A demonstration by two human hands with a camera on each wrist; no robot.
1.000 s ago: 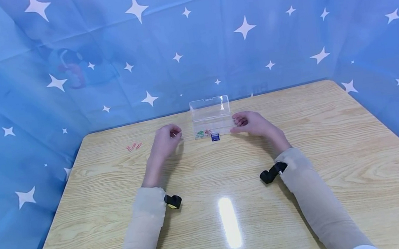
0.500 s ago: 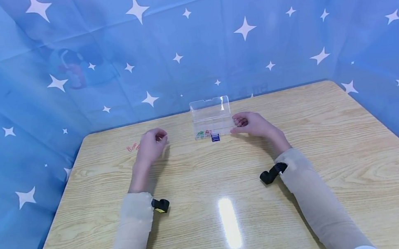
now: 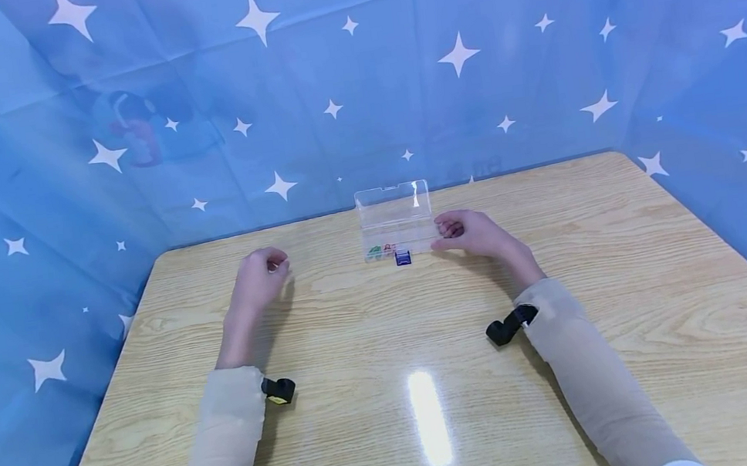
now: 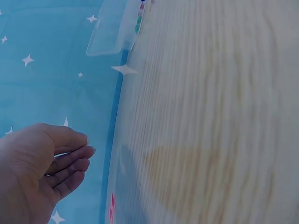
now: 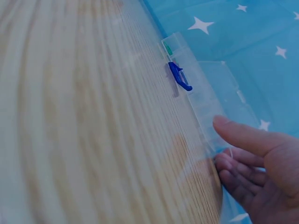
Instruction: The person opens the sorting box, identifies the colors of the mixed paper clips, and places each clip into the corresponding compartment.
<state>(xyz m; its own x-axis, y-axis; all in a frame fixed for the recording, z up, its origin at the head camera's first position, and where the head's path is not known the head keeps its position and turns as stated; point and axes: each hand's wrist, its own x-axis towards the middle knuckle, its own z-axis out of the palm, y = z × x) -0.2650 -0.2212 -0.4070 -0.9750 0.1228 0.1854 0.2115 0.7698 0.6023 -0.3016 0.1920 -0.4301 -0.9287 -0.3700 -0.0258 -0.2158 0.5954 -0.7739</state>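
A clear plastic compartment box [image 3: 415, 229] stands at the back of the table with its lid raised. My right hand [image 3: 474, 232] holds its right end, thumb at the front edge and fingers curled at the side, as the right wrist view shows. Small green pieces [image 3: 374, 251] and red pieces [image 3: 388, 248] lie in the left compartments. A blue clasp-like piece [image 5: 179, 76] sits at the front edge. Left of the box, my left hand [image 3: 256, 280] hovers with loosely curled fingers and nothing visible in them. Red paper clips [image 4: 112, 207] lie below it, hidden by that hand in the head view.
The wooden table [image 3: 373, 342] runs back to a blue curtain [image 3: 339, 66] with white stars. Black wrist cameras [image 3: 279, 391] are strapped to both sleeves. A bright light reflection [image 3: 430, 419] shows on the tabletop in front.
My left hand has moved left from near the box to over the red paper clips, covering them in the head view. The right hand and the box have stayed in place.
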